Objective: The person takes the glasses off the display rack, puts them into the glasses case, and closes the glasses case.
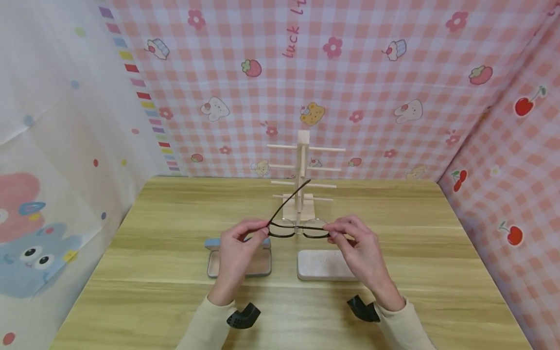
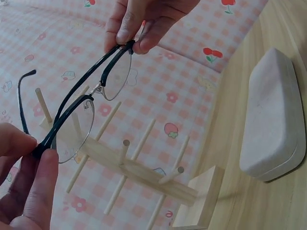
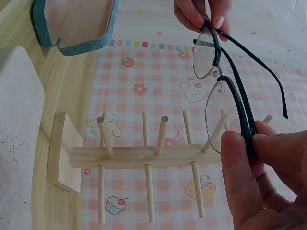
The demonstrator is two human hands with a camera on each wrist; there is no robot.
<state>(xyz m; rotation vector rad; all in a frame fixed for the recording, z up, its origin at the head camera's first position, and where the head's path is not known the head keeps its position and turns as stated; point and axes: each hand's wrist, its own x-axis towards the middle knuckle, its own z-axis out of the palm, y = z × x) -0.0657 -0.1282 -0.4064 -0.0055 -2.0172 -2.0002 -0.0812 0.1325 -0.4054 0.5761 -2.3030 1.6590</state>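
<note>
A pair of eyeglasses (image 1: 282, 236) with black upper rims and thin metal lower rims is held up in front of a wooden stand. My left hand (image 1: 236, 250) pinches one front corner between thumb and fingers, and from there one temple arm (image 1: 284, 204) sticks out unfolded. At the opposite corner, my right hand (image 1: 360, 243) pinches the frame by its hinge. The other temple arm (image 2: 86, 76) lies folded across behind the lenses in the left wrist view. Both lenses show in the right wrist view, where the glasses (image 3: 233, 93) hang tilted between the two hands.
The wooden stand (image 1: 300, 165) with several thin pegs rises at the back of the table (image 1: 175, 209). An opened blue glasses case (image 1: 213, 243) sits below my left hand. A closed white case (image 1: 323, 265) lies below my right hand. Patterned cloth (image 1: 372, 87) hangs behind.
</note>
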